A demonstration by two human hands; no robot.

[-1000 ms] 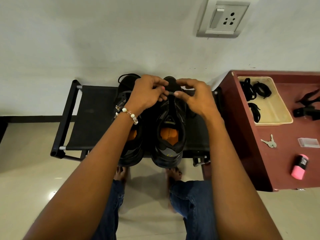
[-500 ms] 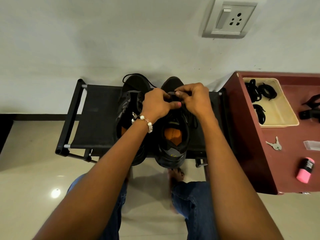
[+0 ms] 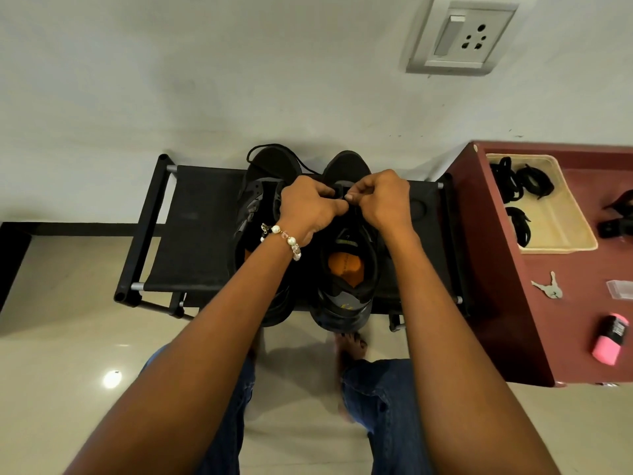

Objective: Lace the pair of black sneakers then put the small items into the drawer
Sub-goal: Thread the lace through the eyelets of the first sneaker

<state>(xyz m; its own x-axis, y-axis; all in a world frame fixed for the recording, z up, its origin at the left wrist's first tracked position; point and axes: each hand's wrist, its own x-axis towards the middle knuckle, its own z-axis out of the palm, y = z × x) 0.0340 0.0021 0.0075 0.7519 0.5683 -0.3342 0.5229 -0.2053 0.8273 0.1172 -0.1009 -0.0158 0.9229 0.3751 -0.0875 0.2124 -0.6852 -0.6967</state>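
Since a second ago we bring left hand (image 3: pixel 310 209) and right hand (image 3: pixel 385 200) together, both pinching lace (image 3: pixel 340 197) on right sneaker (image 3: pixel 346 255) atop black rack (image 3: pixel 191 231); keep it taut, feed the eyelet cleanly.

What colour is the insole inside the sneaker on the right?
Orange, seen through the opening of the right sneaker in the head view.

Both forearms stretched forward and converging, left hand (image 3: pixel 308 209) with a beaded wrist, fingers curled, pinching, right hand (image 3: pixel 385 200) close beside it, fingers curled, fingertips nearly meeting, knuckles up.
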